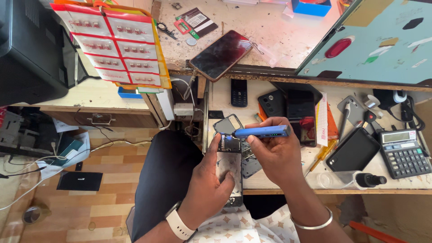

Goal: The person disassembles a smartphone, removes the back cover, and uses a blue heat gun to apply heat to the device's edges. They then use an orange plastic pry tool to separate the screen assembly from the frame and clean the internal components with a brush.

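- One opened smartphone with its back cover off lies at the near edge of the workbench, over the person's lap, circuit parts showing at its upper end.
- The left hand grips the phone's lower body, fingers wrapped round the side and thumb pressed flat on the inner plate.
- The right hand is closed around one blue electric screwdriver, held level, its tip at the phone's upper end.
- One loose phone back frame lies just beyond the phone.
- Further out on the bench I count one small black keypad phone, one black phone case, one dark tablet-like slab and one desk calculator.
- One clear spray bottle with a black cap lies on its side near the bench edge; I cannot tell what is in it.
- On the upper counter, one large smartphone lies face up.
- One hanging sheet of red-edged pouches holds small parts.
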